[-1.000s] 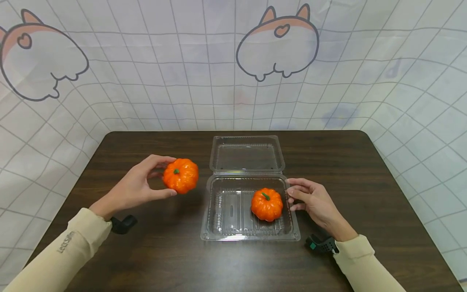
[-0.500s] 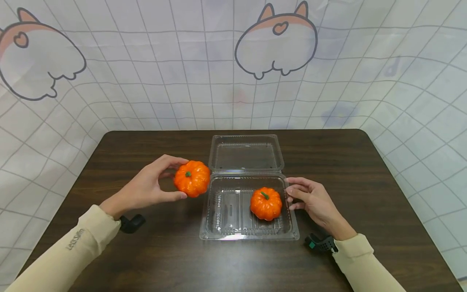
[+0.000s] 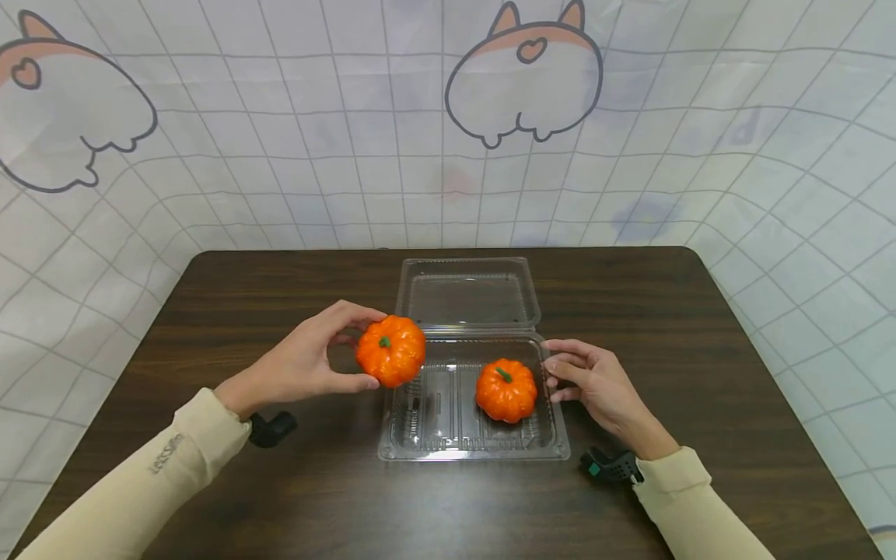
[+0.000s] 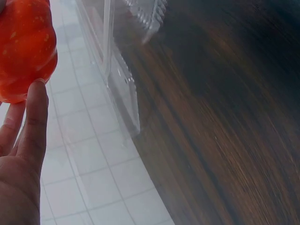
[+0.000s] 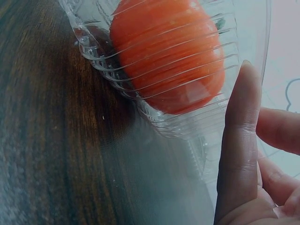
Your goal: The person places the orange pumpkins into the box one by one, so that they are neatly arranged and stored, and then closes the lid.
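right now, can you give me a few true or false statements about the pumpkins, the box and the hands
1. The left hand holds a pumpkin above the left edge of the clear box. True.
2. The box's lid is closed over the tray. False: it lies open, folded back on the table.
3. A second pumpkin sits inside the box, on its right side. True.
4. The right hand grips the second pumpkin. False: its fingers are at the box's right rim, outside the tray.
5. Both pumpkins are already in the box. False: only one is; the other is in the left hand.
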{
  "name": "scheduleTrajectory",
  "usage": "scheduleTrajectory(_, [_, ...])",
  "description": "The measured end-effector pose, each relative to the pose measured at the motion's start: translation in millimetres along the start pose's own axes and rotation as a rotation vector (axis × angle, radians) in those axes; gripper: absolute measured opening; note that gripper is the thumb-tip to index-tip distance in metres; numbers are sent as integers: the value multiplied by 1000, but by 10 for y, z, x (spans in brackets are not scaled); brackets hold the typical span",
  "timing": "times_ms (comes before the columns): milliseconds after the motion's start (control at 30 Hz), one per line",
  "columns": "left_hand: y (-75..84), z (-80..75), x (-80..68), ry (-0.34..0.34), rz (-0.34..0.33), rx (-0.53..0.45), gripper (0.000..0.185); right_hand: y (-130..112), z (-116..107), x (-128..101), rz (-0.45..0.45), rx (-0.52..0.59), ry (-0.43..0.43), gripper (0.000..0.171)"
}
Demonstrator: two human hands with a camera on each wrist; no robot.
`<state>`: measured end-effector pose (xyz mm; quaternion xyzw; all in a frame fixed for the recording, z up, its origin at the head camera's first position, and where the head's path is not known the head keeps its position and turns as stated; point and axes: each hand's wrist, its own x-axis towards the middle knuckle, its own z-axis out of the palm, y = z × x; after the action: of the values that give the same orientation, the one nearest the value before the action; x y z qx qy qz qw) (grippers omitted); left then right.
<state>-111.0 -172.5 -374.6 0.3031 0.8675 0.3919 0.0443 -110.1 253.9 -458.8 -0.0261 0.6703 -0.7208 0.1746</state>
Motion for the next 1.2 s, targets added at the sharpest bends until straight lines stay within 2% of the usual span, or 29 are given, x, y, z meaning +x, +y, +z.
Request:
scheduleTrajectory(467, [105, 212, 197, -71, 15, -55, 74, 1, -5, 13, 3, -32, 3, 48])
scheduleTrajectory(1200, [65, 473, 331, -195, 17, -71, 74, 25, 1, 23, 1, -14, 9, 48])
